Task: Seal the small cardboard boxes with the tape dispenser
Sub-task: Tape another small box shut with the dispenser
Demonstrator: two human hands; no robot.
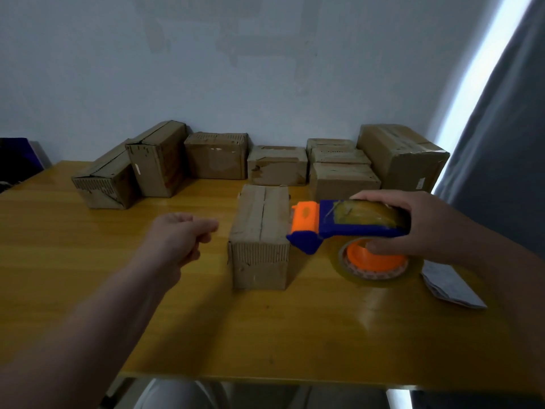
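One small cardboard box (259,237) stands on the yellow surface (88,261); the right hand (427,225), fingers clamped round the blue-and-orange tape dispenser (348,222), holds its nose at the box's right side, while the left hand (177,237) hovers nearby, fingers curled, empty.

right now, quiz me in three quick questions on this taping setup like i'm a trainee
1. True or false: the tape dispenser is held in the left hand.
2. Pick one. The nearest box is: A) stacked on another box; B) standing alone on the table, in front of the row of boxes by the wall; C) held in the left hand.
3. Fill in: the dispenser's orange end is nearest the box's ___ side.

Key
1. False: the right hand grips it, and the left holds nothing.
2. B
3. right
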